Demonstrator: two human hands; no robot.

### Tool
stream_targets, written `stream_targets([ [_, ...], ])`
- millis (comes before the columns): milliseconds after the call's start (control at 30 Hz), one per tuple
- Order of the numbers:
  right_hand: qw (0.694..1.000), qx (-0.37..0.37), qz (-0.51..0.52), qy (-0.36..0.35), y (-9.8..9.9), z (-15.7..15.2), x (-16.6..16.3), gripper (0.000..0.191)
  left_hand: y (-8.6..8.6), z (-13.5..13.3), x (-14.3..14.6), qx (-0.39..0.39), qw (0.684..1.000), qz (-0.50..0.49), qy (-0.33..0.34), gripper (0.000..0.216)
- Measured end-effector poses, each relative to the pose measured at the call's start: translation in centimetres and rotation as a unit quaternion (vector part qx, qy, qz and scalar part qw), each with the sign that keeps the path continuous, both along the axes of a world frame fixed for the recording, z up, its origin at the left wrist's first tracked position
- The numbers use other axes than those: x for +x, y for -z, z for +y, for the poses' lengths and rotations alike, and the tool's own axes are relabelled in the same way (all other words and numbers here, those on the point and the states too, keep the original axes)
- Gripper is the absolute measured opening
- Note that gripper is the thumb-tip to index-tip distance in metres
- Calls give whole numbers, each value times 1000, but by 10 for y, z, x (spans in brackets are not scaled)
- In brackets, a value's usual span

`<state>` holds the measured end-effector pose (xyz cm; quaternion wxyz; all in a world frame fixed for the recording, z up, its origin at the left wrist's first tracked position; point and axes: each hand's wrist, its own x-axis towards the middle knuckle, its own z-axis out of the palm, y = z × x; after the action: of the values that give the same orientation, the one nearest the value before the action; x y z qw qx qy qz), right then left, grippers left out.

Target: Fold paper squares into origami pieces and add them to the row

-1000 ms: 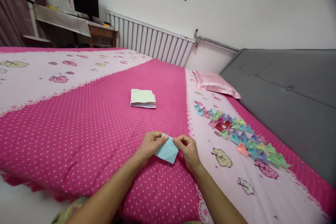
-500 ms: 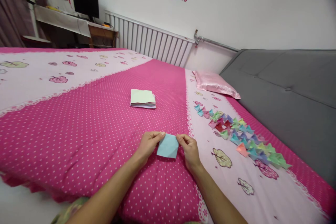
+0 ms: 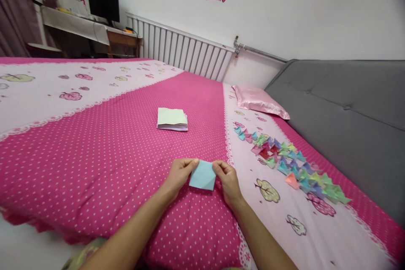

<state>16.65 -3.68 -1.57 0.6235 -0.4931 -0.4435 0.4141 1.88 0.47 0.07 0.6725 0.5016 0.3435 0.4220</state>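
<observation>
Spanning the gap between the two hands, the light-blue, roughly square sheet of paper [image 3: 202,177] sits squarely before the person, one upper corner at each hand, its free body reaching down and toward the wearer. The relation that seems to matter most is this even straddle: the sheet's upper edge runs nearly level from hand to hand, while the lower edge tilts slightly, dropping a little toward the right. No clear long axis shows, and neither hand is nearer, since both touch the paper. The left hand [image 3: 179,175] pinches the upper left corner, its thumb laid against curled fingers; the right hand [image 3: 228,179] closes in the same manner at the upper right corner. Neither appears to hold anything else. Whether the lower edge touches the pink, white-dotted fabric bedcover [image 3: 104,164] beneath cannot be told. Beyond the hands and slightly to the left, well apart from them, lies a squarish stack of paper with a pale green top sheet [image 3: 171,116]. Off to the right, on the cover's pale printed band, stand close rows of small, pointed, multicoloured folded-paper pieces [image 3: 293,163], nearer the right hand than the left. Farther out lie a shiny pink rectangular fabric pillow [image 3: 259,101] and a grey padded headboard [image 3: 341,88].
</observation>
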Motion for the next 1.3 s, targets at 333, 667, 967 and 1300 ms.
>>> stream_targets([
  [333, 997, -23, 10, -68, 3, -1, -3, 24, 2, -1, 3, -21, 997, -65, -32, 32],
  [667, 998, 0, 65, 7, 2, 1, -2, 28, -2, -3, 2, -25, 1000, 8, -8, 22],
  [967, 1000, 10, 10, -24, 3, 0, -3, 30, 3, -2, 2, -18, 999, 28, 42, 37],
  [1300, 994, 62, -92, 14, -1, -2, -5, 61, 6, 1, 0, -65, 997, -40, 26, 33],
])
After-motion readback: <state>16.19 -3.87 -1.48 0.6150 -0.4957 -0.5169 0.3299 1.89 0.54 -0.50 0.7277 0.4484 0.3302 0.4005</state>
